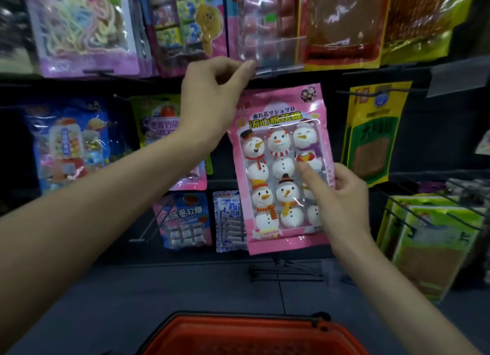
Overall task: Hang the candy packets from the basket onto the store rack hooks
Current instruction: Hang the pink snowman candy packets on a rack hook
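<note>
Nearest the camera, the rim of the red basket (252, 336) is noted at the lower edge; its contents cannot be made out. Above it, the pink snowman packet (275, 174) is held upright in the air in front of the rack (305, 251), clear of the basket. Its right edge is gripped by the right hand (342, 195), thumb laid on the front and fingers wrapped behind. Its top left corner is held by the left hand (212, 100), fingers curled; the exact pinch is partly hidden. Behind, hung packets are seen in rows, yellow-green packets (371, 132) to the right, and a bare wire hook (286, 273) low down. Step in hand is judged to be presenting the packet to a hook. The hang-hole is not visible, so the top edge would need to be lined up with a hook tip and slid on.
</note>
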Motion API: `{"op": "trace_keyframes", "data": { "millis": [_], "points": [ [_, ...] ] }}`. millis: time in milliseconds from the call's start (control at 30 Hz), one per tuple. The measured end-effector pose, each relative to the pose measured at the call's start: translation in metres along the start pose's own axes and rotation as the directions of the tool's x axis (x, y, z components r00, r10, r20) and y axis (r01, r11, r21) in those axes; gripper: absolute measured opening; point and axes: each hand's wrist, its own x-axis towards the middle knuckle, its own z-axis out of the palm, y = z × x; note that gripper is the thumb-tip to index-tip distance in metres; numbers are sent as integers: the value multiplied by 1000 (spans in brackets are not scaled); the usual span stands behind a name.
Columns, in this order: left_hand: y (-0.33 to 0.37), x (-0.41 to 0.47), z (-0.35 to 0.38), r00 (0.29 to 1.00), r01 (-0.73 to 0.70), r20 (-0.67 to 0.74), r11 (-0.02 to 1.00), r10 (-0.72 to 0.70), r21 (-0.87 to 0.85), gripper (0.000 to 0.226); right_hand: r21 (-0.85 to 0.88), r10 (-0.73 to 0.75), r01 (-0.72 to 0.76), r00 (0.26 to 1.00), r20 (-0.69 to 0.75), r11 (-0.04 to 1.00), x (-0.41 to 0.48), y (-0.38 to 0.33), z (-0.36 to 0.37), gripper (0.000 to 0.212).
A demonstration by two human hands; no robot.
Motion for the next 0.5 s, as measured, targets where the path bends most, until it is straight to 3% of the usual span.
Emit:
{"op": "trace_keyframes", "data": {
  "millis": [500],
  "points": [
    [-7, -2, 3, 996, -65, -57, 998, 65, 6, 24, 6, 18, -18, 1000, -16, 1000, 3, 0, 12, 26]
  ]
}}
